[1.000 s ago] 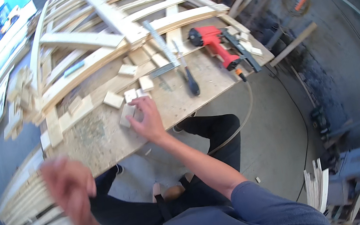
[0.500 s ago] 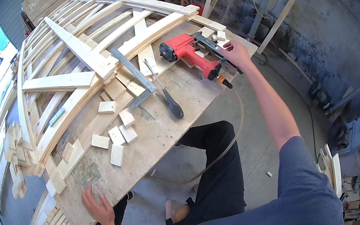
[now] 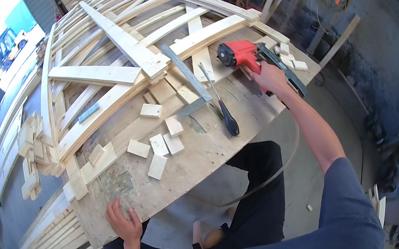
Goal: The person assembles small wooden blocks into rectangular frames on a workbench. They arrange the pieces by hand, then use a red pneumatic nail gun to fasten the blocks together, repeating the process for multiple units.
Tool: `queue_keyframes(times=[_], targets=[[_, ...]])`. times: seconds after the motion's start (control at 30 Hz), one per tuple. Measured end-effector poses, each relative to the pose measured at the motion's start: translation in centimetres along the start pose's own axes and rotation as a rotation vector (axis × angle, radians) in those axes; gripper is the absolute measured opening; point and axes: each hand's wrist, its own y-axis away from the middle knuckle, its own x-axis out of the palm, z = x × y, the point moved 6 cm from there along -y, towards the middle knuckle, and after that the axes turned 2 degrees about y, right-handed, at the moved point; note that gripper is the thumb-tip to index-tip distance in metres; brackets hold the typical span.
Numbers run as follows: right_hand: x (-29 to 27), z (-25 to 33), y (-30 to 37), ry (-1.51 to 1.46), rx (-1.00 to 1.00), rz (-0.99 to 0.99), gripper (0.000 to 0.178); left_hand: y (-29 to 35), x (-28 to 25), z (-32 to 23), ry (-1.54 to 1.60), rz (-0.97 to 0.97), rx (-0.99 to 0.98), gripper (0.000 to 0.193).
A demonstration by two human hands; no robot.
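Observation:
My right hand [image 3: 273, 79] is wrapped round the handle of a red and black pneumatic nail gun [image 3: 240, 50], which lies at the right of the wooden worktable [image 3: 180, 166]. A hose [image 3: 284, 166] trails from it below the table edge. On the near left corner my left hand [image 3: 125, 224] rests with fingers apart, holding nothing. Between the hands, a screwdriver [image 3: 229, 120] with a dark handle lies beside a metal try square [image 3: 186, 72]. Several small wood blocks [image 3: 157, 166] are scattered left of these tools.
A large slatted wooden frame [image 3: 127, 44] covers the far side, with a light blue strip of fasteners [image 3: 88, 113] on it. More blocks [image 3: 32, 140] are stacked at left. Long slats [image 3: 50, 236] lie below the table's left end. Offcuts [image 3: 294, 63] sit by the nail gun.
My right hand has gone from the nail gun's far end to its handle and closed round it. The view has shifted, so the bench appears further right. My left hand stays on the corner.

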Motion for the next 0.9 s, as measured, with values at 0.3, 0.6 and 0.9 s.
queue_keyframes(times=[0.3, 0.6, 0.9], targets=[[-5.6, 11.9, -2.7, -0.162, -0.056, -0.219, 0.055, -0.1, -0.5, 0.1, -0.013, -0.024, -0.004, 0.053], [-0.7, 19.0, -8.4, -0.071, -0.176, -0.215, 0.054, -0.2, -0.1, 0.5, 0.019, -0.006, -0.053, 0.055], [0.1, 17.1, -7.3, -0.258, -0.199, -0.362, 0.051, -0.1, -0.1, 0.3, 0.000, 0.011, -0.059, 0.057]])
